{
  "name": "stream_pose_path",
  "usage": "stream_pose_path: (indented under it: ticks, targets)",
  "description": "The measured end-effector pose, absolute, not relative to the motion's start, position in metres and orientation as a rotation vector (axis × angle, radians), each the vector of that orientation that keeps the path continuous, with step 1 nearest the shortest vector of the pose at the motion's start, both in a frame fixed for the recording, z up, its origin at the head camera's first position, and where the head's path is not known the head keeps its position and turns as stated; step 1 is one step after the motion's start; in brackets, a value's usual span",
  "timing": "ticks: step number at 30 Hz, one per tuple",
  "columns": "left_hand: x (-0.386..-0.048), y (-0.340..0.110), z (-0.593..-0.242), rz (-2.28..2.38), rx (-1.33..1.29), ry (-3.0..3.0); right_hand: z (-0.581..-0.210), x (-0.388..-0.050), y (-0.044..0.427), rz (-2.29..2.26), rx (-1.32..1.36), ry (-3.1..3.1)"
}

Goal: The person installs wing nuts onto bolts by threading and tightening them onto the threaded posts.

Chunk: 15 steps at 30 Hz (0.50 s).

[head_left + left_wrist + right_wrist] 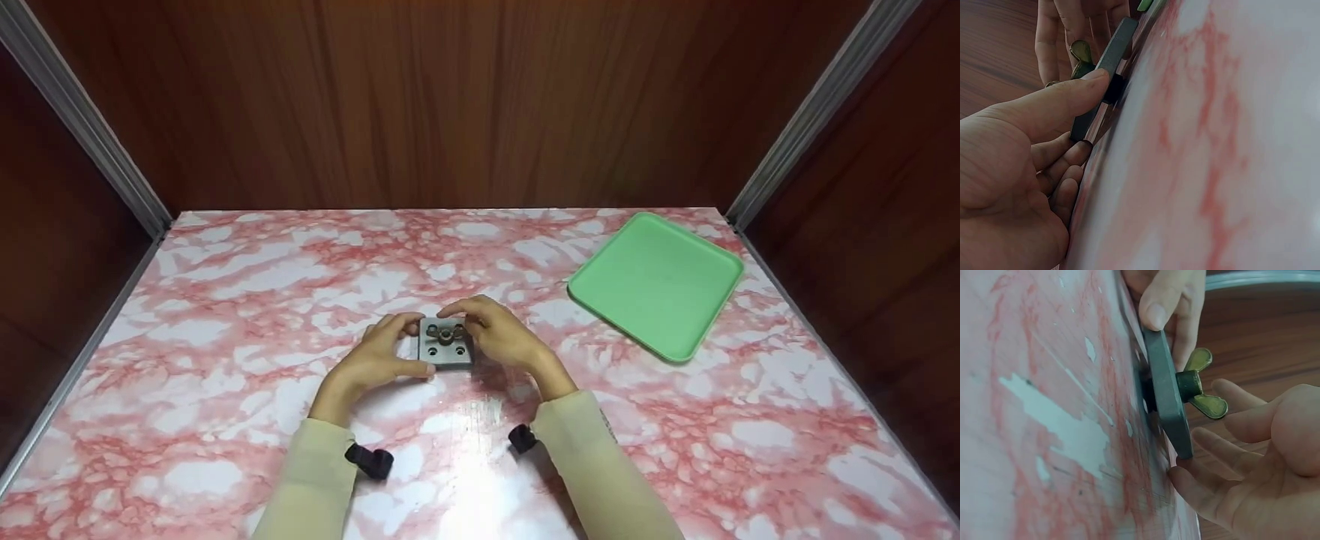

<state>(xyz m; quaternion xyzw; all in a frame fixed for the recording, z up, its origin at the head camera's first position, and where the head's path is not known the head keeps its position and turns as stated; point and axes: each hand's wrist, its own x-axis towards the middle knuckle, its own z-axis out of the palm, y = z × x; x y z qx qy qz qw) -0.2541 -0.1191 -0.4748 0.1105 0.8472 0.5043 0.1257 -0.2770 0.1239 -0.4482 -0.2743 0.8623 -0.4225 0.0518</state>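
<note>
A small square grey metal plate (442, 358) with a hole near each corner lies mid-table. On its face sits a brass-coloured wing nut (446, 337), its two wings spread sideways. My left hand (371, 361) holds the plate by opposite edges, thumb at the near edge and fingers at the far one. Around the plate's right side curves my right hand (506, 336). In the right wrist view its loosely bent fingers are beside the wing nut (1210, 406), apart from it, with lower fingertips near the plate's edge. A dark piece (1148, 396) shows beneath the plate, raising it off the table.
A light green tray (660, 285) lies at an angle on the right of the red-and-white marbled table (225, 360). Dark wood panels (450, 105) enclose the back and sides, with metal strips (90, 120) at the corners.
</note>
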Motion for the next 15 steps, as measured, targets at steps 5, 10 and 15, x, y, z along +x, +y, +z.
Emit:
stream_pose_path:
  ticks: [5, 10, 15]
  targets:
    - [-0.2542, -0.1192, -0.4751, 1.467, 0.326, 2.462, -0.4492, -0.2768, 0.1232, -1.269, -0.869, 2.622]
    - [-0.2542, -0.1195, -0.475, 1.479, 0.317, 2.444, -0.4502, -0.2772, 0.123, -1.266, -0.907, 2.61]
    - [-0.2531, -0.1203, -0.4739, 1.484, 0.313, 2.43, -0.4495, -0.2773, 0.1228, -1.265, -0.924, 2.582]
